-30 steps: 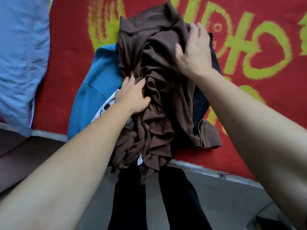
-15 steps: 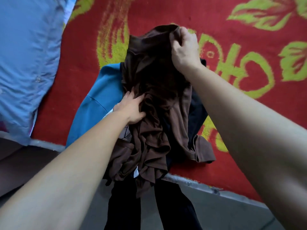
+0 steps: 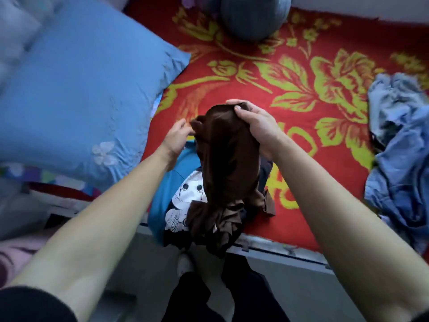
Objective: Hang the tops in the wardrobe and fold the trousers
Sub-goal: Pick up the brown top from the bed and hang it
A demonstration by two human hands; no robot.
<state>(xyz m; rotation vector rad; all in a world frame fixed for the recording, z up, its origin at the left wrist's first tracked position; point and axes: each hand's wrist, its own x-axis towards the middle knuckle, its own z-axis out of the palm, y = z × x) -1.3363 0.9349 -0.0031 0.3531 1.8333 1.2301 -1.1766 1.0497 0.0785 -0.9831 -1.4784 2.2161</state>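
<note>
Gripping the brown garment [image 3: 228, 159] in my curled right hand [image 3: 254, 127], above the blue shirt [image 3: 163, 196], I should catch its edge with my loose, empty left hand [image 3: 177, 137] and shake it open.

Blue top [image 3: 163, 194] half under brown garment [image 3: 228, 159]

Open red blanket [image 3: 325, 194] lies flat beyond the raised brown garment [image 3: 227, 163]; blue pillow [image 3: 81, 94] walls off the left, its corner near the garment; crumpled blue clothes heap [image 3: 401, 159] blocks the right edge; grey round cushion [image 3: 253, 17] sits at the far edge; blue top [image 3: 171, 182] covers the near bed edge under the garment; bare strip of blanket between garment and heap.
</note>
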